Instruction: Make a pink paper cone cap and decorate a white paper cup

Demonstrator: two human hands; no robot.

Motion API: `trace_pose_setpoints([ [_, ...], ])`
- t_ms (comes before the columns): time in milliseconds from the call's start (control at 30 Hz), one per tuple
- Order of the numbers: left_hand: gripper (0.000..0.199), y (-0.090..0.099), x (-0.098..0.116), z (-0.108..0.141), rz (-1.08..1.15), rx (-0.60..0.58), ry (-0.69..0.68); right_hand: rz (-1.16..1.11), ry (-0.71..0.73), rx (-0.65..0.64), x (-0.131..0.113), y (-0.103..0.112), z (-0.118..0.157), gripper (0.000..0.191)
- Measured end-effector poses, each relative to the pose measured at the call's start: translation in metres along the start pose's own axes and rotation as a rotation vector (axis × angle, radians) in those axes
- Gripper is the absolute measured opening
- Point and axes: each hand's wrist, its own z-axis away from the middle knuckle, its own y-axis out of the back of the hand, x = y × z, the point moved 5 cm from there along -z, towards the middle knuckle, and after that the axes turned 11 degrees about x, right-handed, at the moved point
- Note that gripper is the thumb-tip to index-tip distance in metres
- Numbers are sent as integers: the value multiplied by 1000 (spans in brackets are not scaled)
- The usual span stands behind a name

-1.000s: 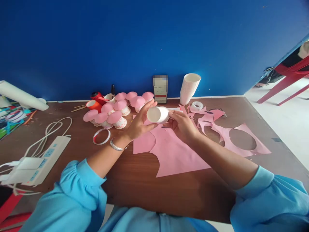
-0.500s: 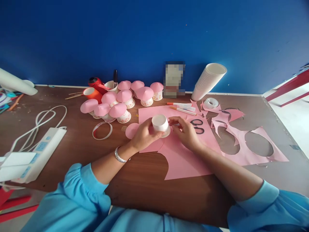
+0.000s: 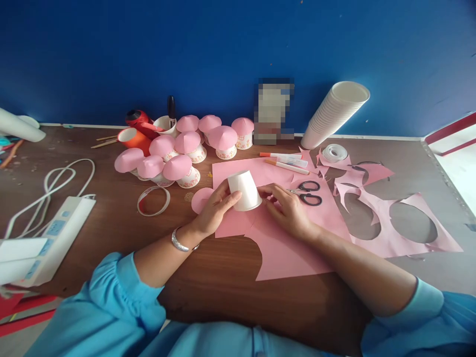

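Observation:
A plain white paper cup (image 3: 243, 191) is tilted bottom-up, its wide rim facing down and to the right. My left hand (image 3: 217, 208) grips it from the left, thumb across the near side. On the opposite side, my right hand (image 3: 286, 206) has curled fingers pinched at the cup's rim; the exact contact is partly hidden. Beneath both hands lies a pink paper sheet (image 3: 293, 253). Black-handled scissors (image 3: 309, 192) rest on it just beyond my right hand, and a pink paper disc (image 3: 201, 200) lies by my left hand.
Several cups with pink cone roofs (image 3: 178, 167) stand at the back left. A tall stack of cups (image 3: 330, 116) leans at the wall. Markers (image 3: 286, 162), a tape roll (image 3: 334, 153) and cut pink scraps (image 3: 386, 208) lie rightward; a white ring (image 3: 153, 201) and power strip (image 3: 59, 238) lie left.
The paper cup has turned: its side now faces me more, where its bottom end showed before. Both hands stay around it. The whole view has shifted slightly.

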Motion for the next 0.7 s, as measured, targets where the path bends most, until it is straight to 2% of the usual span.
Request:
trace_pose_setpoints([
  [167, 50, -6, 5, 7, -45, -64, -27, 8, 19, -9, 0, -1, -1, 26],
  [333, 56, -17, 14, 12, -210, -181, -101, 166, 45, 22, 4, -1, 0, 20],
  [467, 59, -13, 15, 9, -261, -102, -140, 273, 82, 121, 0, 16, -4, 21],
  [567, 60, -8, 12, 8, -291, -42, -165, 523, 210, 161, -7, 33, -17, 26],
  [633, 60, -6, 10, 7, -316, -12, -178, 742, 256, 132, -4, 43, -29, 28],
  [700, 61, -8, 11, 7, -330, -2, -204, 899, 232, 77, 4, 51, -42, 32],
])
